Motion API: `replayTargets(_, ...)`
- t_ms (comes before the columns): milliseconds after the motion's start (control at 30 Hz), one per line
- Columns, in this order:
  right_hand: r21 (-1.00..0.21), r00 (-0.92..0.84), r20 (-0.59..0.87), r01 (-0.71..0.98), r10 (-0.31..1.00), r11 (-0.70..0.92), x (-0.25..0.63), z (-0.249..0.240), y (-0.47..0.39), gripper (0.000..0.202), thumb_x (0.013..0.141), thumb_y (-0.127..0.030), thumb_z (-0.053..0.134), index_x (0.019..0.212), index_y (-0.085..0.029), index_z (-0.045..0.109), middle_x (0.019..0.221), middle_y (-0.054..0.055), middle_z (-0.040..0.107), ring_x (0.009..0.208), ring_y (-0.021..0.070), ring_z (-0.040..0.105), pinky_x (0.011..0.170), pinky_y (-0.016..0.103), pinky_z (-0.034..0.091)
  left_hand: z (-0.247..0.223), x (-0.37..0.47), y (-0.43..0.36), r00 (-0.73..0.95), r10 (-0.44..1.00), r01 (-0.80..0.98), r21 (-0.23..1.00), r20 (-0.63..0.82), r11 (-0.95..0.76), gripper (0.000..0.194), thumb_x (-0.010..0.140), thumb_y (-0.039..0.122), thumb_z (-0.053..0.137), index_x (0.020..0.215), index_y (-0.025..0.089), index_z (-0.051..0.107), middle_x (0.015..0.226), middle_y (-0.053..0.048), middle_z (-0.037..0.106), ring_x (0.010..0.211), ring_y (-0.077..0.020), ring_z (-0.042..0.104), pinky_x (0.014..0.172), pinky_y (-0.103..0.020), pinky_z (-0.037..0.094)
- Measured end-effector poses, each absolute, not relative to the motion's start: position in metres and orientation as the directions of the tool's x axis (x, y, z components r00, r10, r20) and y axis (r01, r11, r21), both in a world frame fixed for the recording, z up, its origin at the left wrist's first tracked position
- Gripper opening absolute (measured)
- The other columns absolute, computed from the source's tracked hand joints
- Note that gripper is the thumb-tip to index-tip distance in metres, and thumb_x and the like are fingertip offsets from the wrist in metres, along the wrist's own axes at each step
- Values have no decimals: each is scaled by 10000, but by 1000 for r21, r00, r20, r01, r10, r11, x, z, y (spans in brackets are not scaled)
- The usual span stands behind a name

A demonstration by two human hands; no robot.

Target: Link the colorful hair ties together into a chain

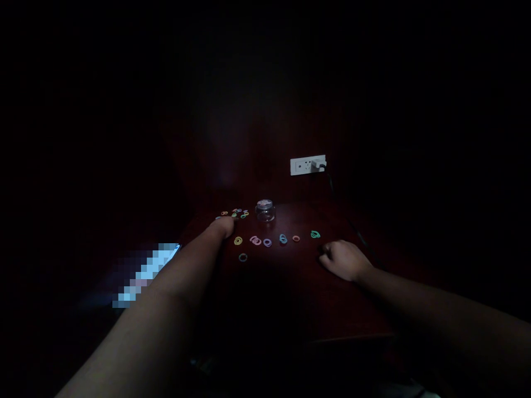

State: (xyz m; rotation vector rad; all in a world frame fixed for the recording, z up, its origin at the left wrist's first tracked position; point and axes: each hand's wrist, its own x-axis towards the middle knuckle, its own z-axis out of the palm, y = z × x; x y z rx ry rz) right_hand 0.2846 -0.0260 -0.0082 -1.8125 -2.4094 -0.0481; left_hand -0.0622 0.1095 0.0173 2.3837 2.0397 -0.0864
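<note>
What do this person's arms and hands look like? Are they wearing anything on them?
The left forearm and right forearm are bare as far as the view shows, without sleeves, watch or bracelet visible. The left hand and right hand are ungloved. It is too dark to tell whether there are finger rings or small markings.

On the bench (298, 287), a row of rings (256, 241) lies between left hand (225, 225) and right hand (343, 260), a lone ring (243, 260) before it. Behind: scattered rings (234, 215) left, jar (265, 211) centre, wall socket (302, 166) farther back, right.
</note>
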Motion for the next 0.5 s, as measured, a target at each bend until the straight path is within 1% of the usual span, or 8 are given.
replayTargets(67,-44,-273,124,959,954,280,285,-8,-26,286,780,-299,387,658,-170,611,721,84,664,691,183,606,602,264,330,16,-60,111,112,993,993,-35,-47,-114,409,817,258,426,1210,205,526,1197,-121,574,1048,-244,563,896,-328,409)
replayTargets(167,-37,-272,135,959,953,280,285,-8,-26,289,782,-304,385,654,-173,608,716,80,662,693,183,605,605,263,331,18,-58,109,48,999,998,-30,-24,-49,354,825,308,405,1065,161,619,1114,-143,613,1007,-256,579,873,-329,423)
replayTargets(300,-30,-267,124,962,956,272,285,-9,-26,293,784,-310,389,669,-173,620,728,84,665,704,186,604,611,262,337,20,-57,101,-53,998,999,-6,45,54,391,831,363,390,1002,97,620,1069,-194,617,991,-275,582,838,-328,441)
replayTargets(433,-38,-256,116,964,960,262,284,-6,-27,294,788,-304,396,689,-168,636,757,94,671,738,196,609,629,263,349,22,-56,88,-102,989,994,53,105,97,327,809,340,441,895,90,634,979,-205,644,946,-288,598,790,-329,453)
replayTargets(500,-57,-247,108,965,963,254,284,-5,-28,285,787,-298,404,693,-167,639,760,90,673,739,194,612,629,261,350,26,-56,79,-104,982,991,98,158,89,323,818,339,426,889,94,625,952,-199,651,912,-287,607,763,-332,457)
